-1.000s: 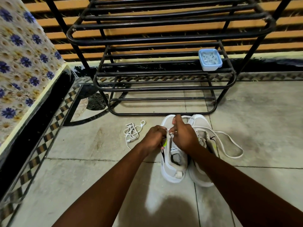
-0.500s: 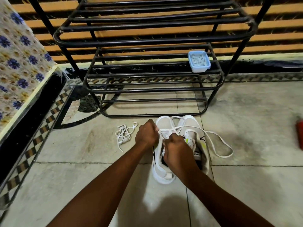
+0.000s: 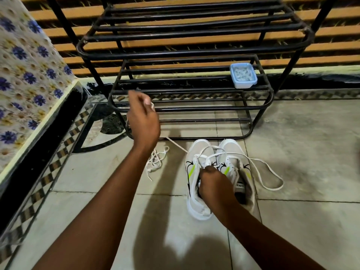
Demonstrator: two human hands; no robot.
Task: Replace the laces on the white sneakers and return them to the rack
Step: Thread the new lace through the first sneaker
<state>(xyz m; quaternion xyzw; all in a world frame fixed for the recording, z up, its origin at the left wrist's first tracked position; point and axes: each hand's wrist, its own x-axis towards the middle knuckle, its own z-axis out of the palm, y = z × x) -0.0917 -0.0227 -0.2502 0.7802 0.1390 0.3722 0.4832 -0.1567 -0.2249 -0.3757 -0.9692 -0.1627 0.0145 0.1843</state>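
Head view, floor level. White sneakers side by side on the tiled floor [image 3: 292, 133], toes toward the rack [image 3: 194, 53], just in front of its bottom rail and not on any shelf. Left-side sneaker [image 3: 199, 152]: my right hand [image 3: 214, 184] is clenched on it at the mouth, fingers curled down into the opening, so the inside of that shoe is hidden. Right-side sneaker [image 3: 232, 151]: the mouth is open to view, with a dark insole and a small label inside and nothing else that I can make out. My left hand [image 3: 143, 117] is raised off to the left, in front of the rack's lower shelves, fingers curled, fingertips pinching a white lace [image 3: 177, 145]. The lace runs straight from behind that hand down to the toe end of the left-side sneaker. A long lace loop [image 3: 269, 173] lies on the floor to the right of the pair; I cannot tell which shoe it is threaded through. A tangled loose lace [image 3: 155, 162] lies on the floor left of the sneakers, apart from them. Blue tub [image 3: 243, 82]: it sits on the right end of a middle rack shelf and holds small pale pieces, too blurred to identify. I cannot tell whether it has a clear lid. Flowered cloth [image 3: 23, 75] at far left.
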